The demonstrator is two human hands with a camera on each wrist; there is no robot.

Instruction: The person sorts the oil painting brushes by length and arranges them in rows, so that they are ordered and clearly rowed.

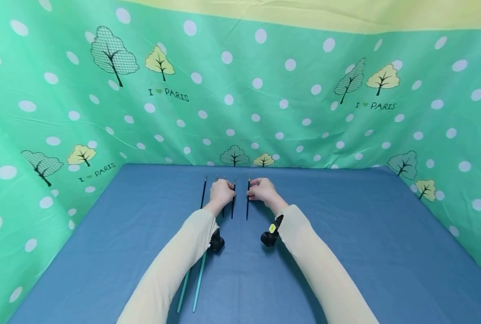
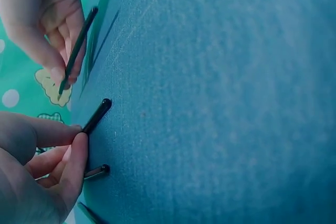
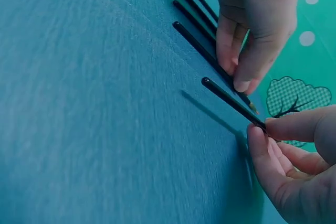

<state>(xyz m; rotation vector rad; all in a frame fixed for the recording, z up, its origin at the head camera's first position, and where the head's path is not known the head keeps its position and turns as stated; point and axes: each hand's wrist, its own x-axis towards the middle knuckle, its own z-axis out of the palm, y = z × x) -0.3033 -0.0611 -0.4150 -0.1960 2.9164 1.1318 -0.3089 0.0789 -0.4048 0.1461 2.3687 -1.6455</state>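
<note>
Both hands hold thin dark paintbrushes near the back of the table. My left hand (image 1: 222,191) pinches one paintbrush (image 1: 233,204) between thumb and fingers; in the right wrist view this brush (image 3: 202,51) lies along the cloth, its bristle tip beyond the fingers. To the right, my right hand (image 1: 265,190) pinches another paintbrush (image 1: 247,204), roughly parallel to the first. A shadow beneath that brush (image 3: 231,102) shows it raised above the cloth. More dark brushes (image 3: 191,20) lie beside my left hand, partly hidden by it.
Blue cloth (image 1: 346,252) covers the table. Two teal sticks (image 1: 200,281) lie near the left forearm, their upper ends hidden by it. One dark brush (image 1: 203,191) is left of the left hand. A green dotted curtain (image 1: 289,90) hangs behind and at both sides.
</note>
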